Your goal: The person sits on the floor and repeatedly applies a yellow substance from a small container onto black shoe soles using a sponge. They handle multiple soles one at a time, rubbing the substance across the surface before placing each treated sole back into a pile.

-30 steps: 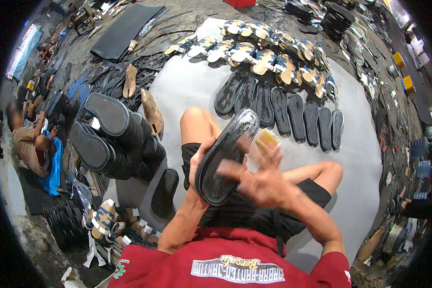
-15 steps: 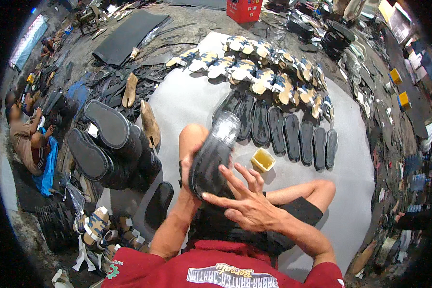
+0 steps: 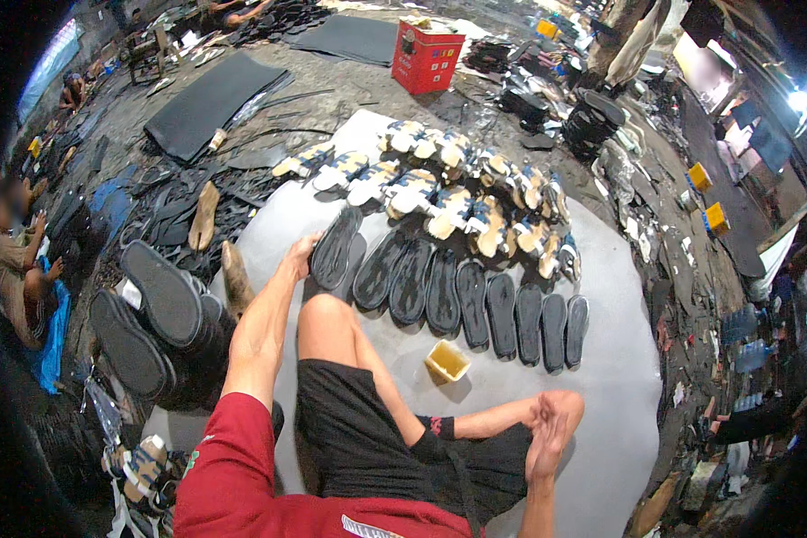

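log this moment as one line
left hand: touching left edge of black sole | right hand: open, by right knee | yellow tub: on grey sheet | sole row: beyond tub

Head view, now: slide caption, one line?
Left hand holds a black sole left of a row of soles; right hand open near the right knee.

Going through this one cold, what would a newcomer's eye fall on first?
Probably the bright red box beyond the pale sheet. Nearer, tan, navy and white sandals crowd the sheet's far part, with a row of black soles before them. At the row's left end, the left hand holds another sole.
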Tool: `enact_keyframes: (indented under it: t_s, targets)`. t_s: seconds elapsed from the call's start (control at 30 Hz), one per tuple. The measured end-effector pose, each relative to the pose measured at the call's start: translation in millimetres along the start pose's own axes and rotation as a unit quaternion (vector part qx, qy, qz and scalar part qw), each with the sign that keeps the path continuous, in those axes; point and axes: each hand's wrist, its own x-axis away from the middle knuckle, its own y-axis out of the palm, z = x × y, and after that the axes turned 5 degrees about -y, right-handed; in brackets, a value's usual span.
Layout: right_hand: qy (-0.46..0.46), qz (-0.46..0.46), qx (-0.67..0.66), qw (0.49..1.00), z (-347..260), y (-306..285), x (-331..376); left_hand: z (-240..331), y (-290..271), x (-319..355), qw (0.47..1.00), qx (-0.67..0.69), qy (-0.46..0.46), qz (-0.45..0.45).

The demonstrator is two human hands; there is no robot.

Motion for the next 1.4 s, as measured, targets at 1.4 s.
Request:
enact_keyframes:
  t_s: [1.4]
  targets:
    - [-0.252,-0.328,0.592,0.692,93,105,-109,-354,-31,488,0.630,-0.473,0.327,0.523]
